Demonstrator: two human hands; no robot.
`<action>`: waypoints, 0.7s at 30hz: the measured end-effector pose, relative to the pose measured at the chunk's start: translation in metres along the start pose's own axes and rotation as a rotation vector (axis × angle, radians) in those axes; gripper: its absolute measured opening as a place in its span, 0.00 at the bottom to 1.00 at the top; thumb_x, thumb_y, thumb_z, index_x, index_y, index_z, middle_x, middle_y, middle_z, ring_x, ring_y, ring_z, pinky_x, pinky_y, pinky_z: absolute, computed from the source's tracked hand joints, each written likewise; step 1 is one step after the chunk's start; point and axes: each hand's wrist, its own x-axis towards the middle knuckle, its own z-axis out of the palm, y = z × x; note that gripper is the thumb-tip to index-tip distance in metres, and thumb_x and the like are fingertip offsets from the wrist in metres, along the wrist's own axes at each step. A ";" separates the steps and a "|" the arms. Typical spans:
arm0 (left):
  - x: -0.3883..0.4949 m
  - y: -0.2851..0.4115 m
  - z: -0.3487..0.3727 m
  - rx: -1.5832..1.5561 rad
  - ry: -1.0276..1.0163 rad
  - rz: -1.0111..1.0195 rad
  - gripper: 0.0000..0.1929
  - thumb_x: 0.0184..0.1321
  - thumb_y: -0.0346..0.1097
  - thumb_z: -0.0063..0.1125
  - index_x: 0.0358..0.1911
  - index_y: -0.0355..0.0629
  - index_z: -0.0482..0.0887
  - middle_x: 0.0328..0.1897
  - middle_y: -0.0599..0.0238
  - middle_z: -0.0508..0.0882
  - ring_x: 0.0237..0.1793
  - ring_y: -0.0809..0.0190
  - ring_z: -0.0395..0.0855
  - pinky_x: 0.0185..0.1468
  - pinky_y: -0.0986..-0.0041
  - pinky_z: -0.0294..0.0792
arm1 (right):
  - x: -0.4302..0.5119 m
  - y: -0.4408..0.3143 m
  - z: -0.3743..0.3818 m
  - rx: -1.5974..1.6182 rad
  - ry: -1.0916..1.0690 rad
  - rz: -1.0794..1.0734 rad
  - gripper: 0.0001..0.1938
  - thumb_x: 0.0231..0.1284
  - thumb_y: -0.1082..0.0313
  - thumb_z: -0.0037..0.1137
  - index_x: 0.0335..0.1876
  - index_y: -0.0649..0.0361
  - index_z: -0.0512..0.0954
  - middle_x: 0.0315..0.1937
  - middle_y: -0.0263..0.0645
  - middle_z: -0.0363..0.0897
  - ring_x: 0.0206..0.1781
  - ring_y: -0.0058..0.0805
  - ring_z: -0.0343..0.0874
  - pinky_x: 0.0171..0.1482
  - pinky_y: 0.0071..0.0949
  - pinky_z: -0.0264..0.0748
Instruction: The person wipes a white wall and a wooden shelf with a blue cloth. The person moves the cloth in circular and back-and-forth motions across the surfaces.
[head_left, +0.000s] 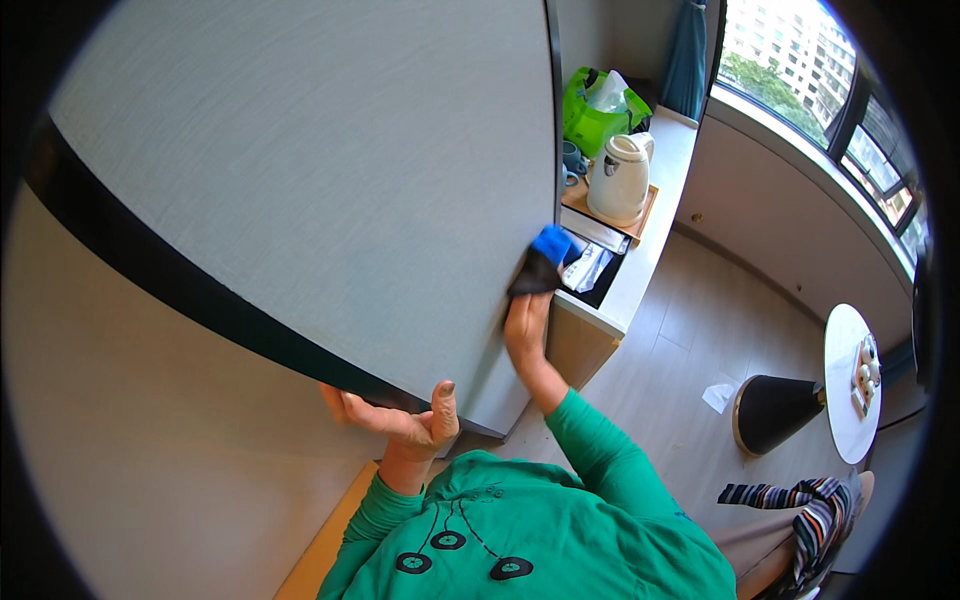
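A large grey panel (337, 180), seemingly a cabinet door or side, fills the upper left, with a dark edge strip (225, 307) along its lower side. My left hand (416, 427) grips that edge near its right end, its thumb up at the panel's face and its fingers at the dark strip. Close to the panel's right edge, my right hand (529, 326) holds a black and blue cloth (541, 262) to the grey surface. The cloth is slightly blurred, and it covers part of my right fingers.
Beside the panel, a white counter (660, 187) carries a cream electric kettle (621, 180) on a wooden tray (646, 217), mugs (574, 157), a green bag (589, 112) and packets (589, 266). A round table (844, 375), paper (718, 397) on the floor and a striped cloth (817, 517) are at right.
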 end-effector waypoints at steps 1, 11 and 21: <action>-0.001 0.000 0.000 -0.017 0.004 -0.011 0.53 0.62 0.45 0.64 0.78 0.39 0.34 0.77 0.36 0.41 0.77 0.37 0.47 0.75 0.47 0.53 | 0.017 0.004 0.000 -0.092 -0.003 0.036 0.28 0.78 0.64 0.39 0.77 0.69 0.55 0.80 0.49 0.43 0.80 0.43 0.50 0.79 0.36 0.46; -0.001 -0.005 0.007 -0.152 0.058 0.001 0.47 0.68 0.56 0.54 0.78 0.39 0.39 0.77 0.35 0.43 0.78 0.39 0.48 0.74 0.47 0.55 | -0.034 -0.053 0.005 -0.069 -0.163 -0.705 0.27 0.55 0.59 0.66 0.61 0.52 0.76 0.69 0.52 0.64 0.73 0.61 0.62 0.72 0.57 0.58; 0.000 -0.005 0.009 -0.128 0.087 0.040 0.48 0.68 0.61 0.52 0.78 0.42 0.40 0.78 0.37 0.43 0.77 0.38 0.50 0.74 0.46 0.56 | 0.071 -0.061 0.018 -0.063 -0.079 -0.234 0.29 0.66 0.69 0.49 0.74 0.63 0.64 0.79 0.53 0.49 0.80 0.56 0.52 0.78 0.48 0.47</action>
